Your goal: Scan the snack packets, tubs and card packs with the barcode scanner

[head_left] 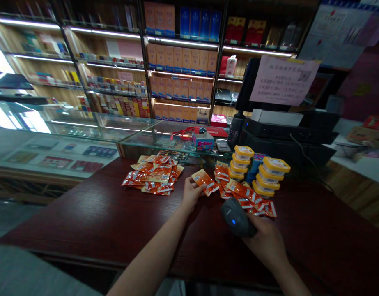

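My left hand [191,193] pinches an orange snack packet [205,182] by its near left edge, just above the dark wooden counter [140,222]. In my right hand [266,238] is a dark handheld barcode scanner [235,217] with a blue light on top; its head points toward the packets. One pile of orange packets [155,174] lies to the left of my left hand. A second pile of similar packets [244,197] lies beyond the scanner, on the right. My fingers on the scanner's grip are partly hidden.
Yellow-lidded plastic tubs [266,176] stand stacked behind the right pile. A monitor with a pink paper notice [283,82] rises at the back right. A glass display case [136,133] borders the counter's far side, with a small colourful box [203,142] on it. Stocked shelves [181,78] line the wall.
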`<state>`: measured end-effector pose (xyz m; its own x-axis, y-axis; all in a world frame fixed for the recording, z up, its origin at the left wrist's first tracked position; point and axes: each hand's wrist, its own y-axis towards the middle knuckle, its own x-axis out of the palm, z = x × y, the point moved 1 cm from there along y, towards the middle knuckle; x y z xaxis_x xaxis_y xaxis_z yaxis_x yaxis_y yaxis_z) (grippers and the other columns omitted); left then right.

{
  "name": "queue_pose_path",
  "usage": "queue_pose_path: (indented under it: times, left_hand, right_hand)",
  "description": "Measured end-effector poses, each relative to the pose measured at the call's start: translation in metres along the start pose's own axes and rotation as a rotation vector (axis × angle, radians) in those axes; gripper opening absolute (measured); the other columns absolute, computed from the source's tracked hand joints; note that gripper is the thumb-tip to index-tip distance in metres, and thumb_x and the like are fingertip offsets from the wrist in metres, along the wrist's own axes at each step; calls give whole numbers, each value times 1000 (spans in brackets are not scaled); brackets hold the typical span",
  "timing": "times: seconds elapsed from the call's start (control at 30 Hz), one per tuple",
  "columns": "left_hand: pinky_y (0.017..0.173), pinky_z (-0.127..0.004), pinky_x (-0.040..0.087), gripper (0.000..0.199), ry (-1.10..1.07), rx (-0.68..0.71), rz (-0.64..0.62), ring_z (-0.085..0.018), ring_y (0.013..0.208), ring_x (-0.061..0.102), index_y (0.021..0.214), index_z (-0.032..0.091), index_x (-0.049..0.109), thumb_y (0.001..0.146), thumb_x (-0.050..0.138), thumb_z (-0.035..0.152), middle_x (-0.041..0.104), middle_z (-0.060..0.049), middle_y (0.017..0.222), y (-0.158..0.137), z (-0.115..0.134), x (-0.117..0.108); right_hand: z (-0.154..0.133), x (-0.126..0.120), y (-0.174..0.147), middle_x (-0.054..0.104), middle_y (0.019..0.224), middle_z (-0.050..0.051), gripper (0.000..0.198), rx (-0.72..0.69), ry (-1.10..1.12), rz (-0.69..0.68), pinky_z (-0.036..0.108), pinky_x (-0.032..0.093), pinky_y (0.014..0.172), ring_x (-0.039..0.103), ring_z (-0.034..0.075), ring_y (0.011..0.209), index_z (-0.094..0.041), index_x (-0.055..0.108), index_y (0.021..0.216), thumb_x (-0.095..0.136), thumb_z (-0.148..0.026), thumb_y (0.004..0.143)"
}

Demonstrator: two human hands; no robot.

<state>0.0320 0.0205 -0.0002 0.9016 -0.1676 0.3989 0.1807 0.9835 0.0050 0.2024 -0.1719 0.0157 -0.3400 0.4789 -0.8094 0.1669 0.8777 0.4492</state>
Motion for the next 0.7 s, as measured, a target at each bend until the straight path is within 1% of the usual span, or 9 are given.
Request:
queue_pose_path:
  times: [0.03,0.1,0.17,0.23,0.33,0.43,0.57,0.7]
  left_hand:
    - [65,-36,58,66,4,15,-13,-22,75,70,104,18,45,53,84,27,71,-8,90,0,-2,0]
    - [72,-37,57,66,20,54,-33,-24,81,70,103,15,51,48,86,26,72,-11,94,2,-6,-1]
    - [79,-38,56,65,34,105,-53,-25,87,69,102,14,56,45,86,24,71,-12,98,4,-9,-1]
    - [83,-38,54,63,47,150,-60,-25,92,68,102,14,58,46,85,22,71,-12,101,5,-11,-1]
    - [84,-38,54,60,57,185,-55,-25,95,68,106,15,58,50,81,18,70,-12,105,4,-12,-1]
    - [83,-38,54,58,63,191,-72,-26,95,68,108,15,58,54,78,16,70,-12,107,3,-13,0]
    - [84,-38,54,54,73,204,-102,-26,94,68,106,14,59,55,77,15,70,-12,104,4,-14,1]
    - [85,-39,54,56,86,209,-82,-25,95,67,108,16,59,55,78,15,70,-11,104,2,-12,0]
  right_hand:
    - [-4,-4,3,73,90,6,31,54,57,-1,35,50,69,67,25,79,-23,65,101,56,-28,72]
    - [-15,-10,10,73,92,6,33,125,243,12,36,52,73,68,25,82,-23,65,102,59,-34,72]
    - [-27,-13,16,73,97,8,40,160,418,38,36,53,76,67,25,87,-20,64,105,63,-39,70]
    - [-38,-14,20,73,96,9,42,176,514,42,35,53,77,68,25,87,-19,65,103,65,-41,68]
    - [-50,-14,23,73,91,7,34,188,570,16,34,54,77,68,24,83,-20,67,94,67,-39,67]
    - [-56,-14,24,73,94,7,35,186,594,17,34,54,79,68,24,87,-20,68,97,67,-38,68]
    - [-54,-12,23,73,96,8,35,171,574,8,35,54,80,68,25,89,-19,68,98,66,-37,68]
    - [-48,-9,22,73,99,9,35,144,525,-14,35,53,80,68,25,91,-19,66,100,63,-38,70]
